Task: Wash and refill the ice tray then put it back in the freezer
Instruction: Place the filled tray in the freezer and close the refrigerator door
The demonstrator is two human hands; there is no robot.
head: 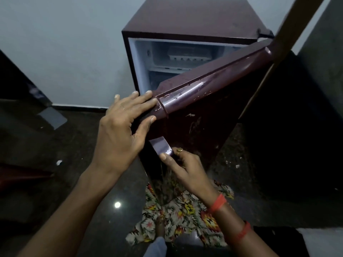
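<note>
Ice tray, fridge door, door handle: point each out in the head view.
ice tray [188, 56], head view, on its front row of cells inside the freezer.
fridge door [219, 80], head view, on its glossy top edge.
door handle [161, 147], head view, on its flat pale face.

One wide-angle camera, worn on the person's head, gives the only view. It stands in front of a small maroon fridge [187, 17] and faces forward and steeply down, high enough to see the fridge's top panel and into the open freezer compartment [178, 52] at upper centre. The half-open door [213, 101] crosses mid-frame, near the lens. Nearest are the left hand [120, 127] and the right hand [183, 167] at the door handle [161, 147], forearms entering from the bottom edge. Dark floor [74, 145] fills the lower frame.
</note>
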